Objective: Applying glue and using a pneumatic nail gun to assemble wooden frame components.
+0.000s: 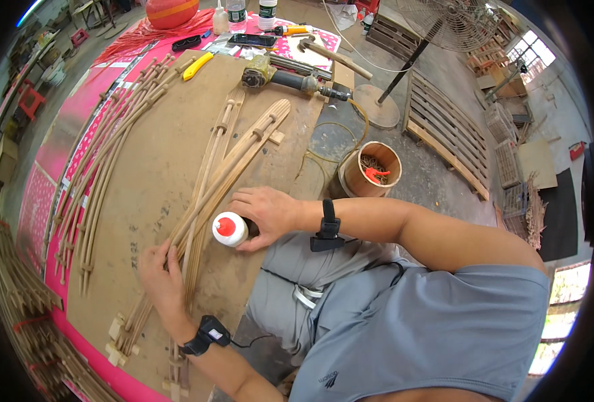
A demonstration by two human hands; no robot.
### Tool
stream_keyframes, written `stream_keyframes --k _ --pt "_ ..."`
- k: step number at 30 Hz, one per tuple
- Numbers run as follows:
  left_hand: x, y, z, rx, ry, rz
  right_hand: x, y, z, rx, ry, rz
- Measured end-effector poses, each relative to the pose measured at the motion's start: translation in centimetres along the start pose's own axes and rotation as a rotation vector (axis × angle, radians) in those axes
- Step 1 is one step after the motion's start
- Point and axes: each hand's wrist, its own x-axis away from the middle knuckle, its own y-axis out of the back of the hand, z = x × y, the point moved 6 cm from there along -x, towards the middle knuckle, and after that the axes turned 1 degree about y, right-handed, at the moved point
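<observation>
Both hands busy: the right hand curls, part open, round a bottle, while the left hand is nearly closed, thumb and finger pinching slim wood. Under them, a broad flat brown board; nothing visible clamps the work to it, so a tug could slide everything. Across it runs the long bundle of pale wooden strips and thin round rods, crossing loosely at the left fingertips; ease that pinch and they might roll or splay. Past the bundle's rounded end lies a green-and-black power tool; swing the wood and it could get knocked. Now the white plastic bottle, just beside the bundle, near the board's edge: bumped, it could topple lapward. Its small red cap, if loose, might leak onto the wood.
</observation>
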Motion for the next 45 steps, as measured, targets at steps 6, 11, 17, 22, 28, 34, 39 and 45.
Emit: stream_keyframes --k 6,11,17,22,28,34,39,45 --pt "0.0 -0.1 0.4 -0.022 -0.008 0.014 0.1 -0.1 -0.2 0.013 -0.024 0.045" --pt "0.1 -0.2 0.7 0.01 -0.003 -0.01 0.0 0.3 0.0 -0.049 0.003 0.014" --pt "-0.2 -0.2 0.5 0.013 -0.02 -0.019 2.8 2.5 0.5 -0.143 -0.143 -0.091" --pt "-0.2 0.1 0.4 0.031 0.009 0.001 7.0 -0.8 0.0 -1.082 -0.823 0.194" --pt "-0.5 0.1 0.3 0.033 0.02 0.021 6.1 -4.6 2.9 -1.966 -1.185 0.271" --pt "-0.2 -0.5 0.9 0.036 0.014 0.028 4.1 -7.3 3.2 -2.24 -1.211 0.057" --pt "0.0 -0.5 1.0 0.054 -0.005 0.029 3.5 -8.2 3.4 -2.251 -1.284 0.051" --pt "0.1 -0.4 0.9 0.041 0.032 0.012 4.6 -0.9 -2.2 -1.597 -0.864 -0.227"
